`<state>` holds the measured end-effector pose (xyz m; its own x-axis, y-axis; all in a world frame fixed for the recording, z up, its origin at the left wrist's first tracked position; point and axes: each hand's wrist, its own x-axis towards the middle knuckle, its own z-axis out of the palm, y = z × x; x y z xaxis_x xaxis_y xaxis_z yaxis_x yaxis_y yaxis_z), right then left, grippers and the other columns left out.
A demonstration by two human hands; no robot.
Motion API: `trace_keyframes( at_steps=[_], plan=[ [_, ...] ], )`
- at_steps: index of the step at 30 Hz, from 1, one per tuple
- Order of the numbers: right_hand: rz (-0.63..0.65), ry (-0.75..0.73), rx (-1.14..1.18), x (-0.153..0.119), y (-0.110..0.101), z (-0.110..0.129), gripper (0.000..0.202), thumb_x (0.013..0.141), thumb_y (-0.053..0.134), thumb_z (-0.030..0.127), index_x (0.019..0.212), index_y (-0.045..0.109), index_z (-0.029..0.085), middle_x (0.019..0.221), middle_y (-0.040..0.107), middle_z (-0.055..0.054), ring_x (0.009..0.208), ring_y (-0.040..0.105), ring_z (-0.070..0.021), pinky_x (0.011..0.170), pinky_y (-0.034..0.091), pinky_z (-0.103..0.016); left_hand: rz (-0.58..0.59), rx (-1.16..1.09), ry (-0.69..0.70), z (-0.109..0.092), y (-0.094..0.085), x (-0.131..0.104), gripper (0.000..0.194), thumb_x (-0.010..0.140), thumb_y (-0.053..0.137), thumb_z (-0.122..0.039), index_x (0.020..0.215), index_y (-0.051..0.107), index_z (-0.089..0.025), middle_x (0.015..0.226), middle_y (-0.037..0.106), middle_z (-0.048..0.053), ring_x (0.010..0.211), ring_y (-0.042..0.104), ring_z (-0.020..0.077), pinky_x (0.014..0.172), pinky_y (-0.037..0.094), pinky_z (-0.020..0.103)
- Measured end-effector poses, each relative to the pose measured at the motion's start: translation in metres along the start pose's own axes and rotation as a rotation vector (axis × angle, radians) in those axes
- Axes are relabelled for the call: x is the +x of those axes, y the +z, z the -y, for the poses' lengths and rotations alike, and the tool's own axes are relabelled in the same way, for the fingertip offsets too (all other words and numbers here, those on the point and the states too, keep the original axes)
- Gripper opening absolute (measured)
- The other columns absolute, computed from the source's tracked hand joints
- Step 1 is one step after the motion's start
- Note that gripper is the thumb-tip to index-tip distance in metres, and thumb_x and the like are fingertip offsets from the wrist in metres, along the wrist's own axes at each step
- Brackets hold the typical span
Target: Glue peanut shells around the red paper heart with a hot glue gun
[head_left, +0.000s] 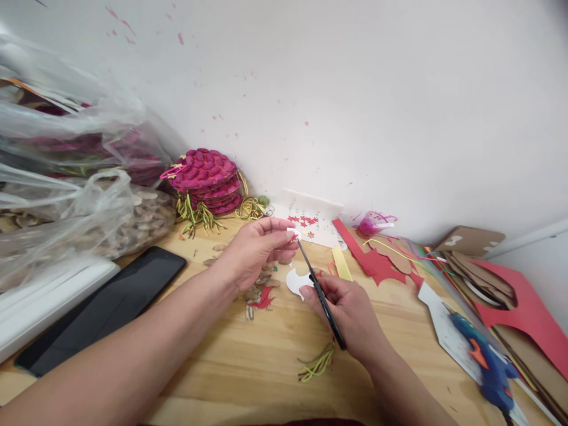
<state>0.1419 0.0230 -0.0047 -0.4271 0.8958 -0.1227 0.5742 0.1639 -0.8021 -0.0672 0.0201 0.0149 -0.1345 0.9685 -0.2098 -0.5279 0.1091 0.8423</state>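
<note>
My left hand [251, 251] pinches a small white paper piece [291, 231] with a bit of red on it, between thumb and fingers. In my right hand [352, 316] is a pair of black-handled scissors [329, 313]. Their blades point up and left, with the tips close to the small paper piece. A larger white paper cutout [296, 283] with a curved edge shows by my right thumb; whether the thumb touches it I cannot tell. Red paper scraps [264, 299] and brown seed shells [252, 293] lie below my left hand. Small red paper stars [304, 221] rest on a white sheet beyond my hands.
A stack of magenta shell-covered discs [208, 171] stands by the wall. Plastic bags [133, 207], a phone [151, 278] and a white case [57, 290] fill the left. At right lie red paper [379, 264], a blue glue gun [486, 355] and cardboard [470, 239]. Green-yellow strings [317, 364] lie in front.
</note>
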Motion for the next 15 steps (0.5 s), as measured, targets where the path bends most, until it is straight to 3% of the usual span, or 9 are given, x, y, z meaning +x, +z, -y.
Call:
trace_keyframes(
  at_steps=[15],
  plan=[
    [-0.021,0.004,0.102,0.0015,0.0031,-0.004,0.038,0.083,0.076,0.049,0.07,0.056,0.019,0.065,0.043,0.004,0.061,0.036,-0.0117,0.054,0.026,-0.025,-0.008,0.013,-0.047,0.0034,0.0019,0.0003,0.006,0.088,0.075,-0.013,0.085,0.07,-0.012,0.083,0.072,0.006,0.071,0.071,0.0121,0.065,0.062,0.022]
  ],
)
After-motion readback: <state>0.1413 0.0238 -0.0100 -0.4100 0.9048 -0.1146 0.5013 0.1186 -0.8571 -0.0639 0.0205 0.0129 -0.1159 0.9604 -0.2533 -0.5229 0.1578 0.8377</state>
